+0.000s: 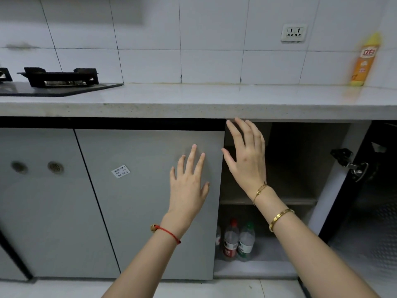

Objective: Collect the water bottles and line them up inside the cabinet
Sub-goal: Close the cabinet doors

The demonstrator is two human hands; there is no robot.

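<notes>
The cabinet [279,269] under the counter stands open on its right half. On its bottom floor at the left, water bottles stand upright side by side: a red-capped bottle [231,240], a green-capped bottle [246,241], and a third bottle [217,238] mostly hidden behind the closed grey door [146,201]. My left hand [189,186] is spread flat in front of that door, empty. My right hand [247,155] is raised with fingers apart near the door's upper right edge, also empty.
A shelf [300,201] divides the open cabinet. Its door [369,211] is swung open at the right, hinge [352,164] showing. A gas stove [60,79] sits on the grey countertop [193,100] at the left, and an orange detergent bottle [364,61] at the right.
</notes>
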